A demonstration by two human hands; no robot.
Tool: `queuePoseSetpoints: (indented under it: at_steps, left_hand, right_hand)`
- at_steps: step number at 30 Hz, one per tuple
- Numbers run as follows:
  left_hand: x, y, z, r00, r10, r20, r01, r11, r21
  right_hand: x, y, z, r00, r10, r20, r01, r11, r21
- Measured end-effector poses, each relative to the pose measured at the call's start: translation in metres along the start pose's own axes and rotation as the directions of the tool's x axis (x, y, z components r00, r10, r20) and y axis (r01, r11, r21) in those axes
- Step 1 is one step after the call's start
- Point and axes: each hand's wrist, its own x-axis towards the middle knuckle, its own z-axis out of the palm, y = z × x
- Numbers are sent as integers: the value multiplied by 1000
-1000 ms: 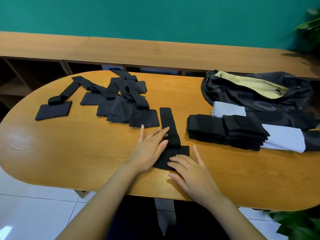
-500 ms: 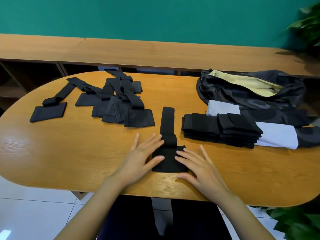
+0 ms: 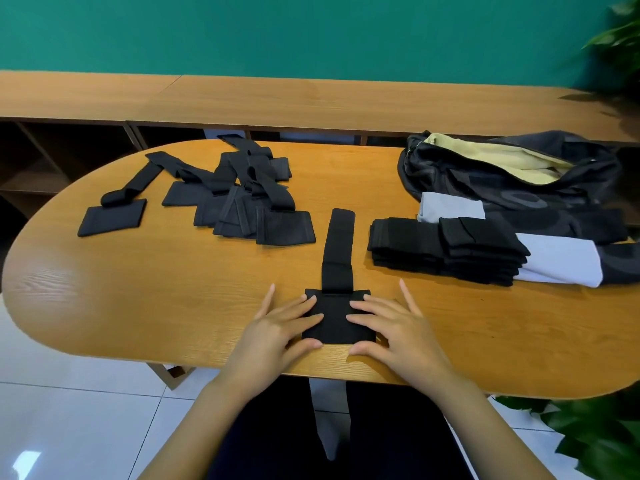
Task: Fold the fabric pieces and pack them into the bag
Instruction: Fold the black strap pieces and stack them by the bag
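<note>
Oval table (image 3: 138, 289); bag (image 3: 450, 168) interior seemingly hidden.

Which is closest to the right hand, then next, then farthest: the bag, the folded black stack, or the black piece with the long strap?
1. black piece with the long strap: touched by the right hand, at the near edge.
2. folded black stack: farther back, to the right.
3. bag: farthest, behind the stack at the back right.

loose fabric pieces (image 3: 239, 199) left, folded stack (image 3: 446, 252) right, bag (image 3: 512, 181) behind stack
</note>
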Motion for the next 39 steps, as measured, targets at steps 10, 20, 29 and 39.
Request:
queuePoseSetpoints:
  at_steps: [10,20,29,39]
  left_hand:
    - [-8,7,5,996,-20,-89,22,1000,19]
    - [-7,8,9,983,-89,-163,76,993,-85]
    - [-4,11,8,962,-108,-253,79,989,-124]
    - [2,23,-1,922,-129,-365,47,973,-225]
  right_hand:
    - [-9,-9,7,983,-49,-176,44,999,-33]
    - [-11,-6,4,983,-50,-175,43,998,-46]
    - [-7,-9,-4,957,-31,-287,35,999,9]
    - [-4,-8,-10,929,14,-370,35,992,123]
